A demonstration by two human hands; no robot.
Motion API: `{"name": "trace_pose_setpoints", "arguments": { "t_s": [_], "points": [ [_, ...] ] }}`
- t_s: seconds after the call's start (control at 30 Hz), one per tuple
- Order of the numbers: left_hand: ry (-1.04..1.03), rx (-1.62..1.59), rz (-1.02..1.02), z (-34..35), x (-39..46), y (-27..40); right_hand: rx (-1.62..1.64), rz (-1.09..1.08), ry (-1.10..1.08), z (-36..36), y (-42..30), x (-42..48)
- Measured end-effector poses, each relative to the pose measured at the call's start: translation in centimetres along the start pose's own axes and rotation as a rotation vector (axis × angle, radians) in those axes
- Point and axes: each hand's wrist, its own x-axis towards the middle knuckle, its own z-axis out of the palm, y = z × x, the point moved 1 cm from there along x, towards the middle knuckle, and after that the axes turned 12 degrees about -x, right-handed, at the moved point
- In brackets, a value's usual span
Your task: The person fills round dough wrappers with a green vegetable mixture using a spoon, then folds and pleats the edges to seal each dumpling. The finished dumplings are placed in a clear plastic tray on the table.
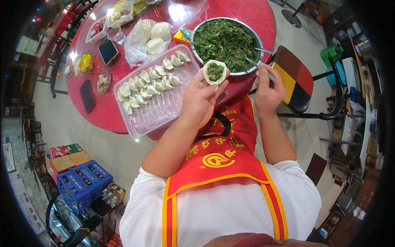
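My left hand point(203, 98) holds a round dumpling wrapper point(206, 71) with green filling point(215, 71) on it, near the bowl's lower edge. My right hand point(269, 88) grips a thin utensil point(253, 62) whose tip is at the filling in a metal bowl point(260, 37). A second metal handle point(263, 50) sticks out over the bowl's right rim. Left of my left hand lies a clear plastic tray point(160, 119) with rows of folded dumplings point(154, 74). Behind the tray, a plastic bag point(132, 46) holds pale dough rounds point(155, 45).
The round red table point(108, 123) also bears a phone point(108, 51), a dark flat case point(87, 96), a clear cup point(117, 35), a yellow packet point(86, 61) and food containers point(119, 14). A chair point(291, 77) stands at the right. Blue crates point(83, 185) are at lower left.
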Motion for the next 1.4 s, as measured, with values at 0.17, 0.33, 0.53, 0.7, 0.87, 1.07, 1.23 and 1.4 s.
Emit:
{"name": "trace_pose_setpoints", "arguments": {
  "t_s": [0.17,0.33,0.53,0.7,0.87,1.07,1.23,1.4],
  "points": [
    [-0.045,-0.156,0.01,-0.7,-0.5,0.4,-0.613,-0.441,-0.022,-1.2,-1.9,0.4],
    [-0.003,-0.232,-0.009,-0.2,-0.9,-0.5,0.074,0.311,-0.503,0.3,-3.5,-5.4],
    [0.064,-0.176,-0.032,0.0,-1.7,-1.1,0.238,0.452,-0.567,2.4,-3.8,-5.7],
    [0.09,-0.003,-0.004,-1.3,-1.5,-0.3,0.329,0.471,-0.57,2.8,-4.1,-6.0],
    [0.219,0.194,-0.021,-0.2,-1.5,1.5,0.286,0.48,-0.553,2.6,-4.1,-6.7],
    [0.27,0.341,-0.027,-0.9,-1.0,2.3,0.291,0.414,-0.493,1.9,-4.5,-7.9],
    [0.275,0.531,-0.048,-1.0,-1.0,2.8,0.035,0.023,-0.494,0.7,-3.4,-8.6],
    [0.259,0.907,0.052,-0.9,-0.8,3.5,-0.206,-0.394,-0.547,0.9,-5.4,-6.1]
  ]
}}
